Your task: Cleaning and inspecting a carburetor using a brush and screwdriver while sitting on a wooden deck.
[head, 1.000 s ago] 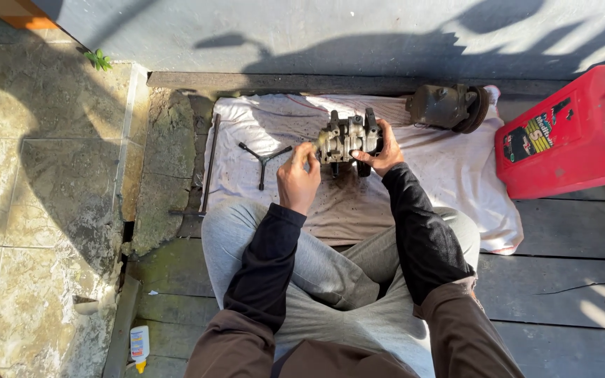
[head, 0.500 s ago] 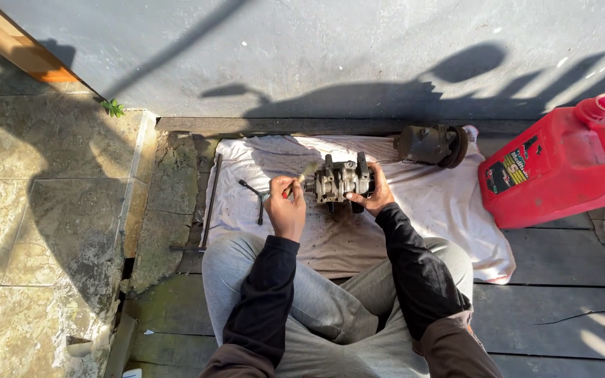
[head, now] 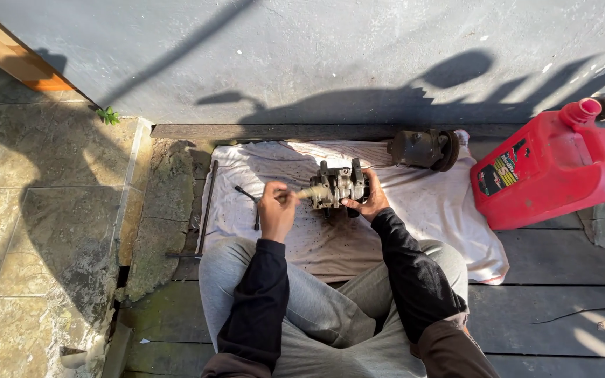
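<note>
Presently, the person sits cross-legged with a grey, lumpy cast-metal mechanical assembly (head: 339, 186) standing on a stained white cloth (head: 421, 210) spread over dark planks. The right hand (head: 367, 204) is cupped under and against the near right side of the assembly, fingers curled on its body. The left hand (head: 276, 208) is closed around a pale, stubby handle-like tool (head: 309, 192) whose tip meets the left end of the assembly. A risk noted: the assembly is braced by one hand only, so a sideways push from the tool could tip it or let the tip slip toward the bracing fingers. A thin dark cross-shaped wrench (head: 252, 201) lies just beyond the left hand, where a wrist could catch it. Well to the right of the right hand, a red plastic fuel jug (head: 551, 168) lies tilted, spout capped; its contents cannot be seen. Beyond the right hand sits a dark cylindrical metal part (head: 423, 148), at the cloth's far edge.
</note>
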